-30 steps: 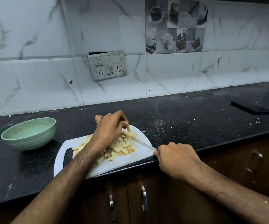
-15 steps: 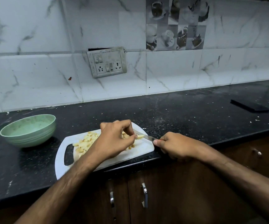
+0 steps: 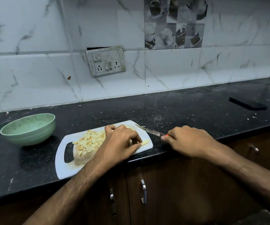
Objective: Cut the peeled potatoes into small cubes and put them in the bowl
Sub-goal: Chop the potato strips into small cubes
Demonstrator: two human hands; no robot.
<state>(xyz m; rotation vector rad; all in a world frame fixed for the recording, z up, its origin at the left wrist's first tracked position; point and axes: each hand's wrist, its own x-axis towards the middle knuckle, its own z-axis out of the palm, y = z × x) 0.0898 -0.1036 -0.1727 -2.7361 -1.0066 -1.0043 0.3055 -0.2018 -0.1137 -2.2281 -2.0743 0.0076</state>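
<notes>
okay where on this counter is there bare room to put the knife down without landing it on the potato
Bare counter runs between the cutting board and the dark flat slab at the far right. Another patch lies behind the board, below the switch panel. The board is crowded: potato cubes, left hand. The green bowl blocks its left.

One bowl (image 3: 28, 129), one knife (image 3: 148, 131), two hands (image 3: 121, 143).

White cutting board (image 3: 66, 169) set at counter (image 3: 179, 114) front edge. Potato cubes (image 3: 90, 142) piled on board's left half. Potato strip (image 3: 144, 142) pinned at right end by left hand (image 3: 121, 143). Knife (image 3: 148, 131) gripped by right hand (image 3: 191, 140), blade over board's right corner. Green bowl (image 3: 28, 129) placed near counter's left end.
</notes>
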